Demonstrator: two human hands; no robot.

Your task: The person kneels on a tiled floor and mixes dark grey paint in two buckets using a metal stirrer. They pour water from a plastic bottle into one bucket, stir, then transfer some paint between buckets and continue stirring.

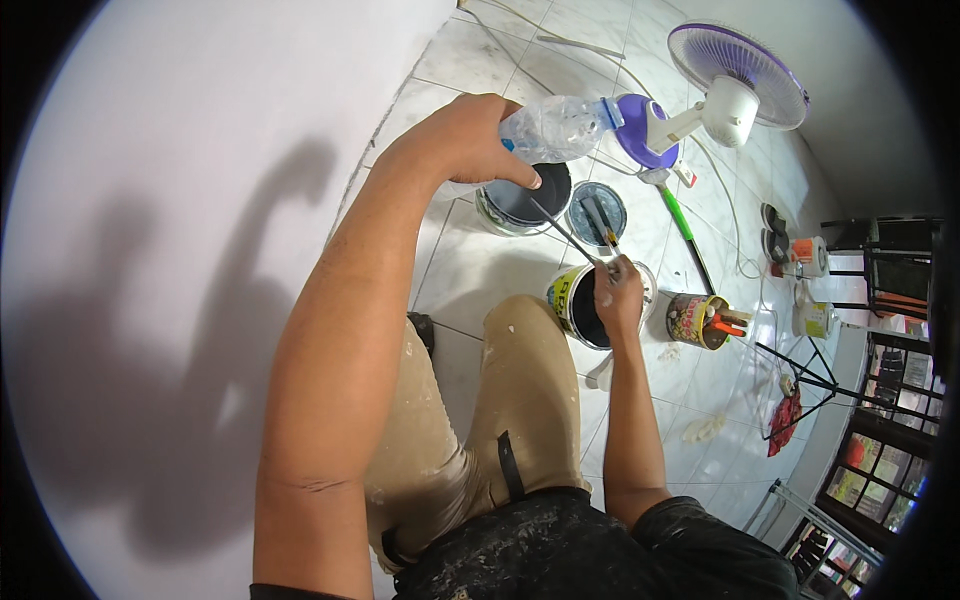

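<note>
A clear plastic bottle [560, 130] with a blue top lies almost level in my left hand [480, 140], whose fingers wrap round its body. Below it stands a bucket [510, 222] of dark grey paint, partly hidden by that hand. My right hand [620, 290] is closed on a thin stirring stick [565, 228], which slants into this bucket. Directly under the right hand is a second bucket [566, 300] with a yellow-green label and a dark inside. A paint-smeared round lid or tub [606, 232] with brushes [601, 218] on it sits between them.
A purple and white fan [735, 100] stands ahead on the tiled floor [450, 270], near a green-handled tool [680, 225]. At right are a tin [690, 320] with tools and a black metal stand [815, 378]. A white wall [180, 200] runs along my left.
</note>
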